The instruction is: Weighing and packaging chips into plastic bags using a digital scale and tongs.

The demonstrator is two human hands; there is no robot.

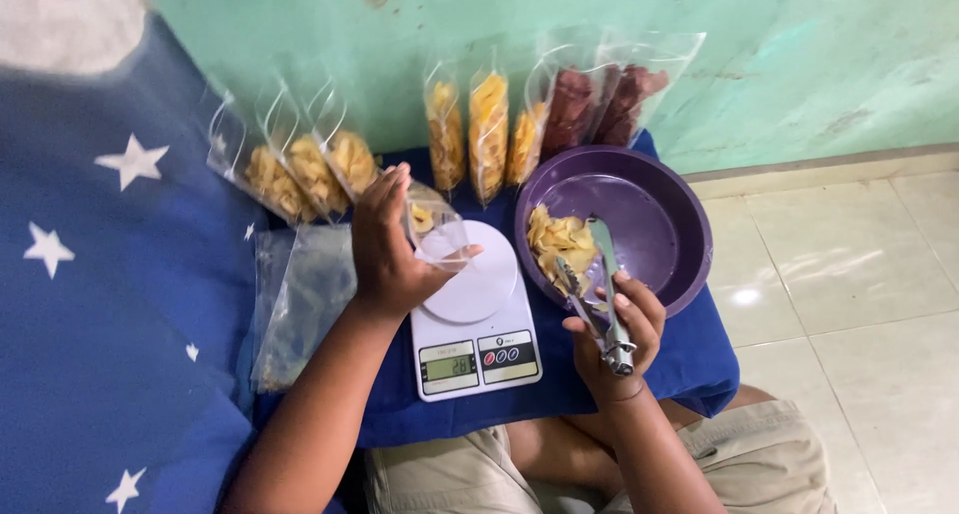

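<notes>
My left hand (385, 249) steadies a clear plastic pouch (437, 230) upright on the white kitchen scale (476, 319); my right hand (614, 332) grips metal tongs (596, 284) over yellow chips (559, 240) in the purple bowl (671, 229).

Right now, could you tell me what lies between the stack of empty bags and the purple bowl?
In the head view, the white kitchen scale sits between the empty bags and purple bowl.

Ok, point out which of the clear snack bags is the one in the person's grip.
It is the small clear bag in the left hand, over the white scale. It holds only a few yellow chips; the other bags lean filled against the wall.
</notes>
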